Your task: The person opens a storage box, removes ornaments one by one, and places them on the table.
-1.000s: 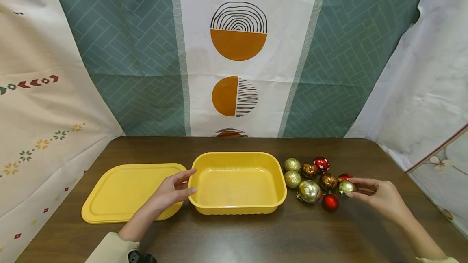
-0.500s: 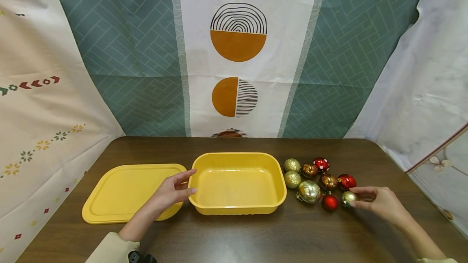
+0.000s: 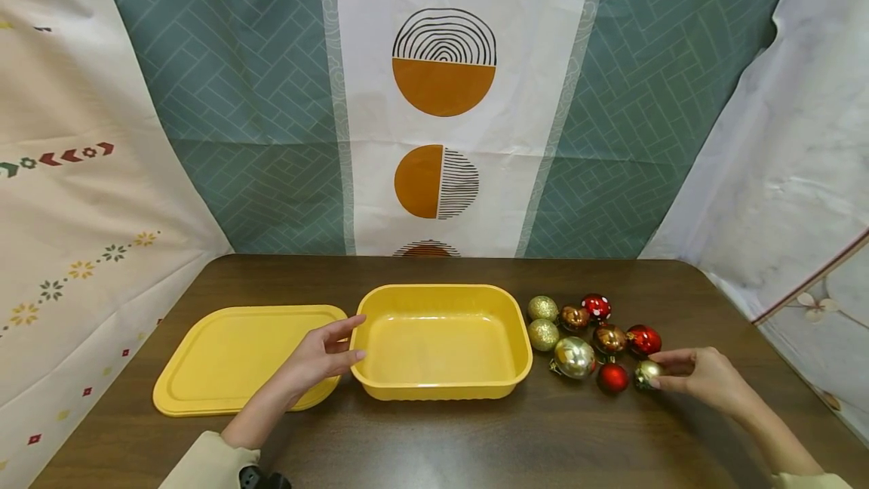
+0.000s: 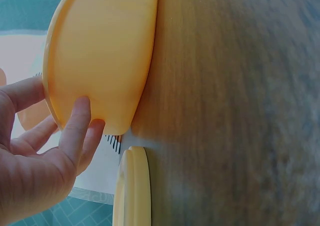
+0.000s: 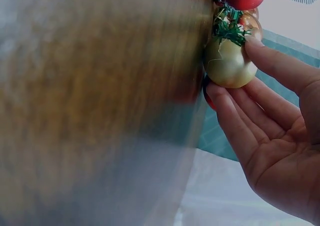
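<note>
My left hand (image 3: 319, 357) holds the left end of a yellow plastic container (image 3: 441, 345), with its fingers and thumb at the rim. In the left wrist view, fingertips lie against the container's outer wall (image 4: 105, 46). At the right, my right hand (image 3: 706, 379) pinches a small pale gold Christmas bauble (image 3: 646, 374) between thumb and fingers, low over the table. Green tinsel at its cap shows in the right wrist view. Close by are a shiny red bauble (image 3: 643, 339), a smaller red one (image 3: 613, 378) and a copper one (image 3: 609, 338).
A yellow lid (image 3: 237, 361) lies flat left of the container. More baubles sit right of the container: glittery gold (image 3: 543, 334), large shiny gold (image 3: 574, 357), copper (image 3: 574, 317) and spotted red (image 3: 596, 306). The dark wooden table (image 3: 434, 444) has cloth hung around it.
My right hand has drawn the small gold bauble slightly toward me, uncovering the shiny red bauble behind it. My left hand and the container stay in place.
</note>
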A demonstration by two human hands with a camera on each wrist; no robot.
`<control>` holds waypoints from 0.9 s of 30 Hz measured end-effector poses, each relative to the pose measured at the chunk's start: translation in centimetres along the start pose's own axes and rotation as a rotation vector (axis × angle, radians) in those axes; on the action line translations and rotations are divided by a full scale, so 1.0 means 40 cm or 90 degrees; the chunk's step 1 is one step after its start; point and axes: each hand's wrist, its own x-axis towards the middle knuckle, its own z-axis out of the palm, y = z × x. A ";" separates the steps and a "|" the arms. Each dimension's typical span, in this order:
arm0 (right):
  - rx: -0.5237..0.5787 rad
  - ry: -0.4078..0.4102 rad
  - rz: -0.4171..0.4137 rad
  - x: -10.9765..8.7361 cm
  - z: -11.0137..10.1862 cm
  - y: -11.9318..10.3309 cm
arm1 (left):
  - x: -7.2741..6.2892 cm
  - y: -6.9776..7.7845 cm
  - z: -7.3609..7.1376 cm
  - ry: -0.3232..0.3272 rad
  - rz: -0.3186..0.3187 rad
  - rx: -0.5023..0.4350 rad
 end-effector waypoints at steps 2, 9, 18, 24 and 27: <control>0.001 0.002 -0.002 0.000 0.001 0.001 | 0.001 0.000 0.001 0.002 -0.001 0.000; -0.001 0.004 0.000 -0.002 0.000 -0.001 | 0.003 0.001 0.002 0.002 -0.001 -0.002; -0.033 0.013 -0.007 -0.001 -0.002 -0.009 | 0.004 -0.002 0.001 0.004 -0.003 0.001; -0.030 0.014 -0.008 -0.007 -0.011 -0.020 | -0.003 -0.004 -0.001 0.003 -0.002 0.010; -0.017 0.027 -0.016 -0.012 -0.017 -0.033 | -0.013 -0.010 -0.007 -0.010 0.015 0.013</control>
